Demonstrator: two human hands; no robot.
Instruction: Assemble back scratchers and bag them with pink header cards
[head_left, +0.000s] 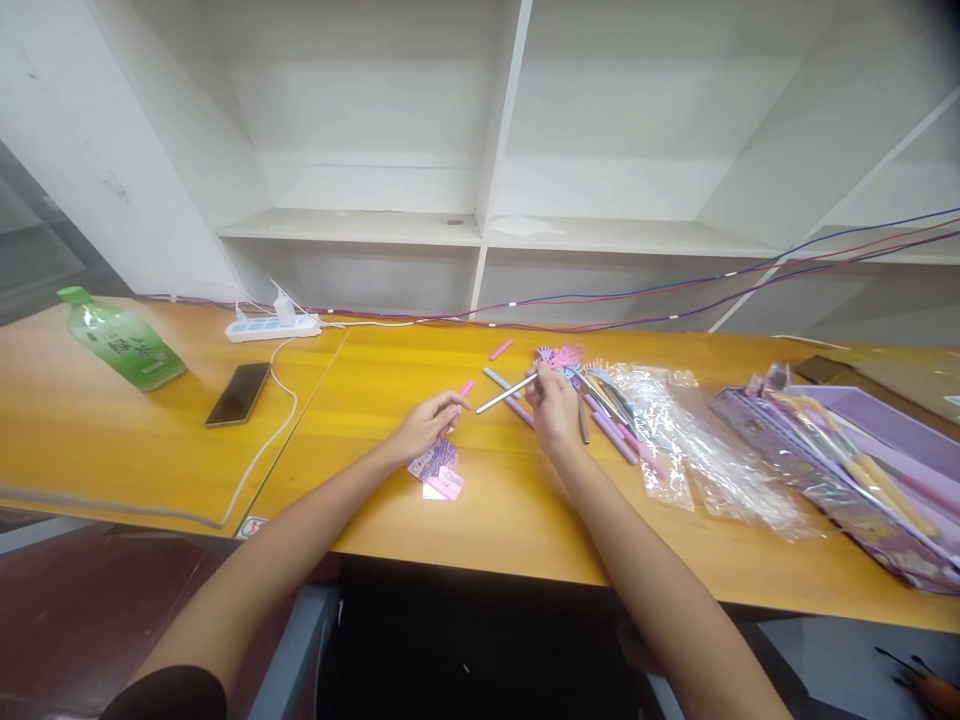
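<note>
My left hand (429,420) is closed in a pinch on a small pink cap (466,388) just above the yellow table (480,520). My right hand (553,405) grips a thin silvery stick (504,396) that points left toward the cap, its far end carrying a pink and purple fan-shaped decoration (564,356). More sticks and pens (611,425) lie fanned out beside my right hand. Small purple and pink cards (439,470) lie on the table below my left wrist. A blue tube (499,381) and a loose pink cap (501,349) lie behind the hands.
A green bottle (124,345) lies at the far left, beside a dark phone (238,394) and a white power strip (272,326) with its cable. Clear plastic sleeves (697,440) and a purple box (877,470) fill the right side. White shelves stand behind.
</note>
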